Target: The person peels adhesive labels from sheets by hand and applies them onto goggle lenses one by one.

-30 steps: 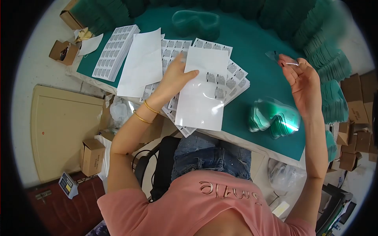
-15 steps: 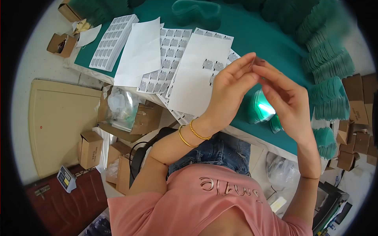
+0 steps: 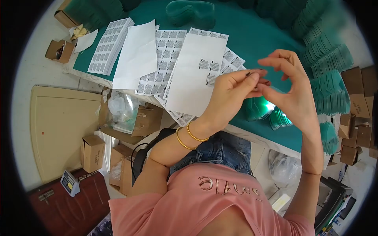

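Note:
My left hand (image 3: 232, 94), with gold bracelets at the wrist, is raised over the table's near edge. Its thumb and fingertips are pinched together, and whatever lies between them is too small to make out. Close beside it, my right hand (image 3: 297, 88) has its fingers curved and spread away from the thumb, which is near the left fingertips. Below the hands, a shiny stack of green transparent goggle-shaped sheets (image 3: 256, 109) rests on the green tabletop, with a second small stack (image 3: 279, 119) beside it. Left of my hands lies a mostly white sheet (image 3: 193, 84) bearing a few printed labels.
Printed label sheets (image 3: 169, 49), a blank paper (image 3: 136, 59) and a thick label stack (image 3: 111, 47) cover the table's left. More green pieces (image 3: 191, 13) lie at the back, with rows of them (image 3: 328, 90) along the right edge. An open carton (image 3: 147, 120) stands below left.
My hands have come apart: the right fingers have spread and moved up and right, away from the left fingertips. The left hand has dropped slightly and remains pinched. The view has shifted a little.

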`<control>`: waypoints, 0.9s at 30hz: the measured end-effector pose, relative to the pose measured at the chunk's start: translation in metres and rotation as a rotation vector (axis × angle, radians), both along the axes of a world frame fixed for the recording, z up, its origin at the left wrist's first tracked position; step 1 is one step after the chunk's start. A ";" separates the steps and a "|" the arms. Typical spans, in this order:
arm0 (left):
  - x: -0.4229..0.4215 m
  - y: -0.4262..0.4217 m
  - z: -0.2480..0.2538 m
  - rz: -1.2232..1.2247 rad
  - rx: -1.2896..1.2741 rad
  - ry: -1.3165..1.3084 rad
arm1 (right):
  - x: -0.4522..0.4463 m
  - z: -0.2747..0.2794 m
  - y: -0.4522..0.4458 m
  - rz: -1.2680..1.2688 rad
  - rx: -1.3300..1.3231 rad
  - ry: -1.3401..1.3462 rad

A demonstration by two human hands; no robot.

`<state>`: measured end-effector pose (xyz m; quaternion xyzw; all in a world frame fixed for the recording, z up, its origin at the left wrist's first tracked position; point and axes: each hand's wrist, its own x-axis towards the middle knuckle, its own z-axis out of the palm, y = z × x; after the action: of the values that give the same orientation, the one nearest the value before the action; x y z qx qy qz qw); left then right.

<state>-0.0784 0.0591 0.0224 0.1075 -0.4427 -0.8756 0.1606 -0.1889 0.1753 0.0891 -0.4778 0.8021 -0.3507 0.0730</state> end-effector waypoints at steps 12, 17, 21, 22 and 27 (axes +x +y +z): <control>-0.010 0.008 -0.005 -0.161 0.010 -0.032 | -0.014 -0.003 0.016 -0.014 -0.153 -0.068; -0.015 0.009 -0.009 -0.192 0.050 -0.128 | -0.019 0.000 0.027 -0.040 -0.084 -0.105; -0.013 0.006 -0.011 -0.200 -0.088 -0.119 | -0.026 -0.003 0.043 -0.100 -0.269 -0.399; -0.012 0.005 -0.011 -0.181 -0.186 -0.090 | -0.027 -0.006 0.049 -0.136 -0.198 -0.471; -0.010 0.000 -0.002 -0.273 -0.588 -0.106 | -0.037 -0.047 0.082 -0.316 0.107 -0.542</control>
<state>-0.0885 0.0591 0.0200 0.0417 -0.6945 -0.7170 0.0425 -0.2256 0.2571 0.0419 -0.2318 0.8351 -0.4295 0.2537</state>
